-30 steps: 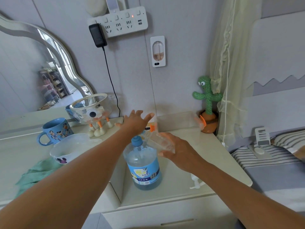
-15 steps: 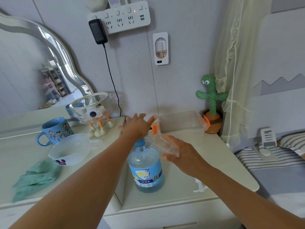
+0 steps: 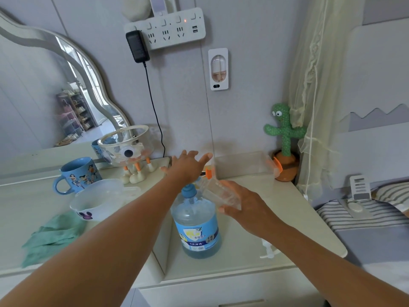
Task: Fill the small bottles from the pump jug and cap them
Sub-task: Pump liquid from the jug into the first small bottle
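Note:
A clear jug (image 3: 197,227) with a blue label and blue neck stands on the white nightstand (image 3: 247,262), holding some blue liquid. My right hand (image 3: 245,207) grips a small clear bottle (image 3: 218,192), tilted with its orange neck toward the jug's top. My left hand (image 3: 188,166) hovers flat just above and behind the jug's neck, fingers spread, holding nothing. A white pump head (image 3: 269,250) lies on the nightstand under my right forearm.
A clear plastic box (image 3: 243,163) with orange clips sits at the back by a toy cactus (image 3: 285,140). On the dresser to the left are a blue mug (image 3: 76,175), a white bowl (image 3: 97,202), a green cloth (image 3: 53,237) and a legged glass bowl (image 3: 128,147). A bed lies right.
Both hands and the small bottle have hardly moved relative to the jug; the camera has tilted and shifted slightly, so the scene sits a bit differently in frame.

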### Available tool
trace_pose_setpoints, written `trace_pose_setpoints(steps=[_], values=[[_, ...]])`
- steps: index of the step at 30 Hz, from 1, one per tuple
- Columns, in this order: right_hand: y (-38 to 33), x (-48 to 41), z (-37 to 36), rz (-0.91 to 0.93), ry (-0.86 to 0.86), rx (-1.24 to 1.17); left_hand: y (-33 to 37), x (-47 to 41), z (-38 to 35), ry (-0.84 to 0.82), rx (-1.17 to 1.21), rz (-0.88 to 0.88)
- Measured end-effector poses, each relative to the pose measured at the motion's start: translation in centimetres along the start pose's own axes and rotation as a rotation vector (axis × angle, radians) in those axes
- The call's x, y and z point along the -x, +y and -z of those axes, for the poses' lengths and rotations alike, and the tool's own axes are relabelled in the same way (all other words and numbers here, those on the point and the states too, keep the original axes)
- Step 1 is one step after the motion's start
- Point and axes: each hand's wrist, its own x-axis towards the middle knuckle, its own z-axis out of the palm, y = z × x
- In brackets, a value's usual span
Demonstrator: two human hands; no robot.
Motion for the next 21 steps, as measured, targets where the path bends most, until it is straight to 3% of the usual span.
trace_pose_setpoints(steps=[3,15,21], values=[[0.2,-0.1,-0.2,0.009,-0.001,-0.012,-0.2,-0.4,-0.3,-0.008,-0.071,-0.057],[-1.0,0.1,0.7,0.009,-0.016,0.029,0.5,1.0,0.6,-0.034,0.048,0.034],[-0.7,-0.1,0.7,-0.002,-0.023,0.049,0.9,1.2,1.0,-0.072,-0.004,0.036]])
